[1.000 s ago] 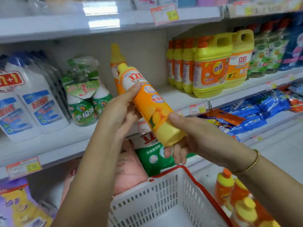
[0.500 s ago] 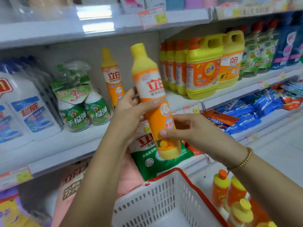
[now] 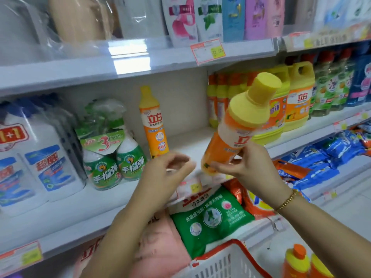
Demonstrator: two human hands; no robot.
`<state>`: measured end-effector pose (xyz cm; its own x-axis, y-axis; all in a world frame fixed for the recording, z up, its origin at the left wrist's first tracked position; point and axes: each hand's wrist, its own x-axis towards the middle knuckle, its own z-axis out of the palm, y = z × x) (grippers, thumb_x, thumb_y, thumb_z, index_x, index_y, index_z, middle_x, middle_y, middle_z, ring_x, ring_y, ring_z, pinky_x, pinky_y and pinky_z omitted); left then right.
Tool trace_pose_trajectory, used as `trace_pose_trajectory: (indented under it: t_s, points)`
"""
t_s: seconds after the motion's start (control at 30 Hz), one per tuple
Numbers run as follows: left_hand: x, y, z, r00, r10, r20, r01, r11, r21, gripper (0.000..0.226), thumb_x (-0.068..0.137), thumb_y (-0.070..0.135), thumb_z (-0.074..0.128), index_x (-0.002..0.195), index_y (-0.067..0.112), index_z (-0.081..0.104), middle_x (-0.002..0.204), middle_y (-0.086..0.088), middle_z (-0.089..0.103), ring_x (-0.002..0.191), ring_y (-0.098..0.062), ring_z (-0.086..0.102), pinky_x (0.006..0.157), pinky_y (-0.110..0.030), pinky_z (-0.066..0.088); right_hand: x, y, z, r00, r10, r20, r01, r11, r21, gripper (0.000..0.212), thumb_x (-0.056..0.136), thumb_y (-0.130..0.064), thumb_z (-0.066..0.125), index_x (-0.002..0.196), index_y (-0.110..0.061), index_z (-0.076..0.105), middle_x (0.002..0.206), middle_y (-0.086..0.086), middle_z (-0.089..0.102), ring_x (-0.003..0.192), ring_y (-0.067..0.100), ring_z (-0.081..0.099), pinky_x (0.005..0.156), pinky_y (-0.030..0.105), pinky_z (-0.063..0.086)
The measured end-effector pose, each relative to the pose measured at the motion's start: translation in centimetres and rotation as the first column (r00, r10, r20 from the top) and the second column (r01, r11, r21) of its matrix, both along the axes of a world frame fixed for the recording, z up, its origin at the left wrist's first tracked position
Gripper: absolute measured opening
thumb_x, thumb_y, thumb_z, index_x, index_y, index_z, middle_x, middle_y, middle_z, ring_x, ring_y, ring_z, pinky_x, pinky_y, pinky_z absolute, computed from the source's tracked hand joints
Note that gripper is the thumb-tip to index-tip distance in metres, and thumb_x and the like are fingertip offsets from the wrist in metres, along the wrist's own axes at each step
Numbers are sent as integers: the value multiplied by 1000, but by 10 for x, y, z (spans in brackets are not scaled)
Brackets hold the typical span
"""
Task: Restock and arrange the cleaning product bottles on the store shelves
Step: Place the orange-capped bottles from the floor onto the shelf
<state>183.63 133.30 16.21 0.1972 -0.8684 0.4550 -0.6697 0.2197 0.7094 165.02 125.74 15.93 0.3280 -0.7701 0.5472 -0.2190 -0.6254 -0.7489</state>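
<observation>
Middle shelf (image 3: 60, 207) ran across the view, with the upper shelf (image 3: 80, 69) above it. White detergent jugs (image 3: 40, 161) stood at its left end and yellow handled jugs (image 3: 299, 97) at the right. Red-rimmed white basket (image 3: 220, 261) sat bottom centre, below my arms. Green detergent bag (image 3: 212, 215) lay on the shelf below, under my hands. Green spray-bottle pack (image 3: 112, 153) stood just right of the white jugs.

Orange dish-soap bottle (image 3: 239, 125), yellow cap: in the air in front of the middle shelf's bare gap, tilted, cap up and to the right. Matching upright bottle (image 3: 154, 125) stood at the back of the shelf, left of that gap.

My right grip (image 3: 251, 165) was closed round the tilted bottle's lower body. My left grip (image 3: 166, 171) was just left of it, apart from the bottle, blurred, fingers loosely curled, holding nothing. Gold bracelet (image 3: 287, 200) was on my right wrist.
</observation>
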Motion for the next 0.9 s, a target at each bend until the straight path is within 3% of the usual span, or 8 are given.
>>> trace_pose_trajectory:
  t_s: [0.1, 0.2, 0.27, 0.3, 0.43, 0.6, 0.77, 0.9]
  points:
    - [53, -8, -22, 918, 147, 368, -179, 982, 55, 36, 84, 45, 67, 111, 22, 66, 109, 9, 66, 96, -4, 60, 85, -20, 45, 21, -34, 8, 999, -39, -13, 39, 998, -50, 41, 63, -16, 87, 90, -25, 57, 81, -22, 62, 75, -9, 61, 65, 7, 46]
    - [83, -10, -36, 850, 64, 523, -175, 971, 165, 66, 74, 80, 46, 107, 27, 66, 104, 15, 63, 94, -1, 58, 76, -10, 41, 44, -64, 9, 995, -43, -89, 35, 995, -93, 41, 63, -15, 87, 93, -22, 59, 84, -11, 67, 78, 2, 63, 69, 14, 49]
    - [90, -13, -48, 831, 82, 550, -193, 970, 146, 83, 68, 92, 25, 101, 30, 68, 97, 20, 62, 89, 1, 57, 72, -8, 38, 58, -83, 5, 983, -56, -176, 37, 994, -107, 43, 63, -17, 86, 98, -15, 61, 94, 2, 71, 86, 15, 65, 75, 25, 51]
    - [91, -14, -54, 823, 113, 557, -205, 973, 105, 81, 70, 91, 23, 97, 30, 70, 95, 21, 63, 88, 1, 58, 71, -10, 39, 66, -93, 3, 972, -69, -225, 44, 992, -116, 45, 63, -19, 86, 100, -12, 61, 99, 6, 71, 90, 20, 65, 78, 30, 51]
    - [91, -18, -68, 778, 239, 581, -246, 967, -69, 49, 79, 75, 42, 81, 33, 68, 82, 23, 63, 75, 3, 56, 64, -4, 34, 95, -130, -3, 905, -134, -403, 76, 985, -157, 49, 66, -26, 83, 105, -8, 61, 105, 15, 69, 100, 33, 63, 81, 37, 49]
    - [88, -18, -70, 753, 281, 595, -265, 957, -117, 35, 80, 66, 47, 69, 33, 54, 68, 20, 52, 60, 3, 46, 53, -7, 30, 125, -154, -2, 937, -79, -340, 81, 997, -9, 49, 69, -31, 82, 109, -10, 63, 110, 12, 69, 103, 29, 64, 86, 32, 49]
    - [87, -17, -71, 749, 280, 601, -261, 958, -121, 34, 81, 64, 48, 67, 32, 45, 68, 17, 51, 61, -1, 46, 50, -10, 31, 147, -169, 6, 908, 4, -420, 49, 992, 116, 56, 74, -37, 79, 119, -10, 61, 119, 10, 66, 107, 26, 62, 89, 30, 47]
    - [88, -17, -72, 743, 284, 606, -267, 956, -121, 35, 81, 63, 46, 67, 32, 45, 68, 15, 51, 59, 0, 44, 50, -10, 28, 162, -162, 3, 925, 81, -371, -12, 983, 184, 62, 74, -36, 79, 125, -12, 55, 123, 8, 63, 108, 24, 61, 91, 33, 48]
